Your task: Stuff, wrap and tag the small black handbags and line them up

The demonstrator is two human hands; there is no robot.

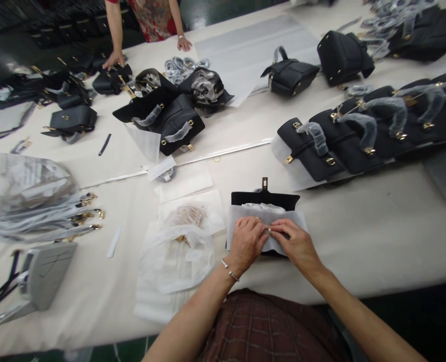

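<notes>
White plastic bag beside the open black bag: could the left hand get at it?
Probably yes: the plastic bag lies nearby, nothing standing between, though the left hand is occupied over the white sheet.

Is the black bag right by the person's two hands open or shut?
Open: the handbag's flap is turned back, and white stuffing shows past the pale sheet.

Your brown garment (271, 327) bears a paler check, and your bracelet (230, 270) is silver. Before you, the bag's flap (294, 200) is black, its clasp (265, 184) gold-toned and the sheet (297, 221) translucent white. You face a cream tabletop (377, 236), black bags (301, 146) with gold-toned fittings (330, 161), and a co-worker's red-and-tan patterned top (153, 20).
</notes>
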